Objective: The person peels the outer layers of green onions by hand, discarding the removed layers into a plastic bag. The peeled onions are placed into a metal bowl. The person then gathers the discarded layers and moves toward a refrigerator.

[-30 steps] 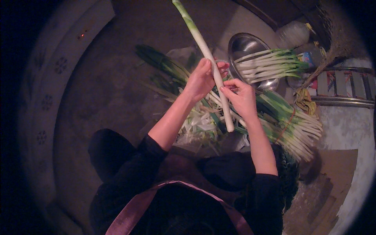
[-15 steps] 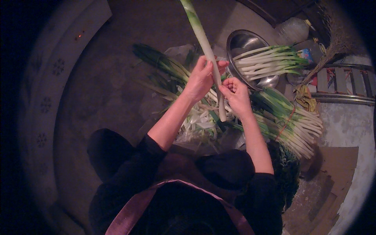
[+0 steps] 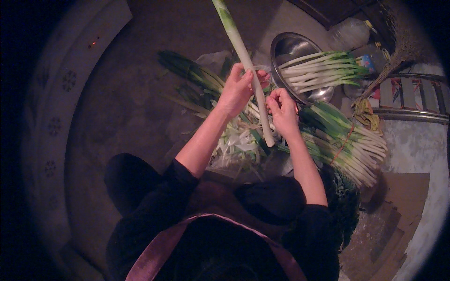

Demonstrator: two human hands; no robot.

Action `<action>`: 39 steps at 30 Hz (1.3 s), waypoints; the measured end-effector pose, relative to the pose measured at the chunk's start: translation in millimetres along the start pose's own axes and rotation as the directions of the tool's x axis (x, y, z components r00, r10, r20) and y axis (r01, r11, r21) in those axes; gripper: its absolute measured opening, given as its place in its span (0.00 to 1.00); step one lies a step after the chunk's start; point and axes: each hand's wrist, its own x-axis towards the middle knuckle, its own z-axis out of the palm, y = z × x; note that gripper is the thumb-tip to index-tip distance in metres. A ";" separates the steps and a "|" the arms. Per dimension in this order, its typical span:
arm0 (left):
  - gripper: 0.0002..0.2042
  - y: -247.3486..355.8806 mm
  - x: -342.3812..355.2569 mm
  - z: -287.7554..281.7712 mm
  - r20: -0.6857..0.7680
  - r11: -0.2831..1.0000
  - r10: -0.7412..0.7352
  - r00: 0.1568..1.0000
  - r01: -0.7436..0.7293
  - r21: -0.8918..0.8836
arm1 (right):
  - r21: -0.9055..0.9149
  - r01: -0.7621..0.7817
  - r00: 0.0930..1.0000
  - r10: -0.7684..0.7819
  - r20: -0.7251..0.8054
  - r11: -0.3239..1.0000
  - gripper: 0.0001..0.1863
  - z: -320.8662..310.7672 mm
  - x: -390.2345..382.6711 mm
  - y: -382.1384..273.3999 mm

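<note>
Long onion stalk (image 3: 260, 103): straight, smooth, white shank greening toward its far end; slants above pale leafy scraps (image 3: 234, 145). Left hand (image 3: 234, 91) pinches it, thumb across. Right hand (image 3: 284, 114) curls just beside; cannot tell whether it grips anything.

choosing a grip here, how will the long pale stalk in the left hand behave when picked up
The stalk is probably fairly stiff, running nearly straight beyond the left hand both ways. Its slim, round shape suggests it could roll, and its smooth-looking skin may be slippery.
</note>
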 end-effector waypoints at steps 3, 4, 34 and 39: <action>0.12 0.2 -0.4 -1.6 -0.002 0.999 -0.012 1.000 0.012 -0.037 | 0.140 -0.078 0.997 0.077 0.017 0.987 0.06 -0.9 -2.6 -2.8; 0.12 0.1 -0.3 -2.1 -0.011 0.999 -0.010 1.000 0.009 -0.040 | 0.207 -0.070 0.997 0.067 0.023 0.976 0.06 -1.2 -3.4 -3.5; 0.12 57.6 22.1 -103.5 -0.292 0.970 0.238 0.926 -0.241 0.026 | 0.591 -0.124 0.982 0.185 -0.043 0.797 0.04 -48.3 -79.0 2.3; 0.14 70.2 18.5 -123.7 -0.220 0.948 0.175 0.960 -0.225 -0.226 | 0.414 -0.201 0.979 0.200 0.048 0.888 0.08 -40.1 -78.1 25.2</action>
